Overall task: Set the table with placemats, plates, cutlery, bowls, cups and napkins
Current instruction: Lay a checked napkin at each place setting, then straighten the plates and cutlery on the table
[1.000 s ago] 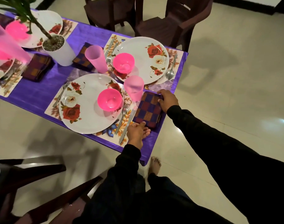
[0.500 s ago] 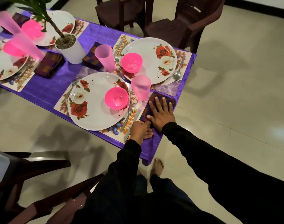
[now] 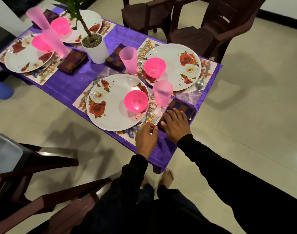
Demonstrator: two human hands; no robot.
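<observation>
Napkin step, nearest place setting. Right hand lies flat, fingers spread, palm down on the folded checked napkin, which sits on the purple tablecloth at the table's near corner, just beside the floral placemat and the pale pink cup. Left hand is loosely curled at the placemat's edge, fingertips near the fork; it grips nothing that I can make out. Plate and pink bowl are in place here; the other three settings look complete too. Judgement: task almost done. Next move likely calls for squaring the napkin to the mat, then lifting both hands clear without nudging the cup.
</observation>
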